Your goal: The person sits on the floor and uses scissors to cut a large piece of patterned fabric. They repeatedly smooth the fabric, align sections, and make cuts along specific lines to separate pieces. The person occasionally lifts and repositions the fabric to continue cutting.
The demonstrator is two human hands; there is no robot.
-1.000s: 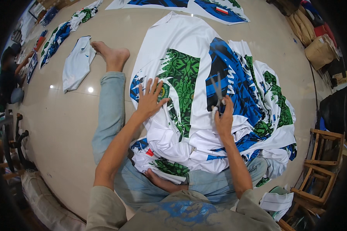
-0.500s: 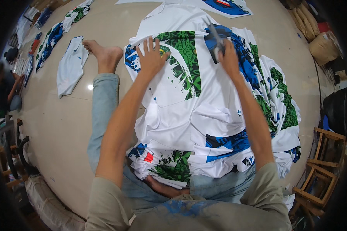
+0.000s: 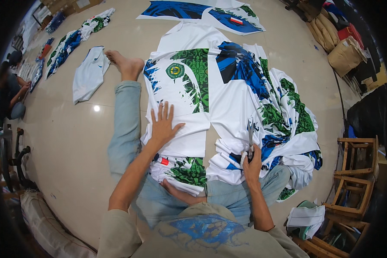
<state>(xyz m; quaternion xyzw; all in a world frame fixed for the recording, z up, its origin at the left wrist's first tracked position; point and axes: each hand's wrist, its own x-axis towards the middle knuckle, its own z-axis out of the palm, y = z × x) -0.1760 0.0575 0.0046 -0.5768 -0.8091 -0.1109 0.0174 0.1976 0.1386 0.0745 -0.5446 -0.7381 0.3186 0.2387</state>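
Observation:
My left hand lies flat with fingers spread on a white fabric panel. That panel carries a green patterned strip, blue splashes and a round green emblem. My right hand is closed round the handles of a pair of scissors, their blades pointing away from me. The scissors are over a second white panel with a bunched blue and black part. Between the two panels, a narrow strip of floor shows near my legs. Folded printed fabric lies close to my lap.
A heap of printed fabric lies at the right. Farther off are a blue and white piece and a small white piece. Wooden frames and a brown paper bag stand at the right. Another person sits far left.
Both my hands have come nearer to me, the right one with the scissors. The near part of the left panel lies flatter, and a gap of floor now shows between the panels.

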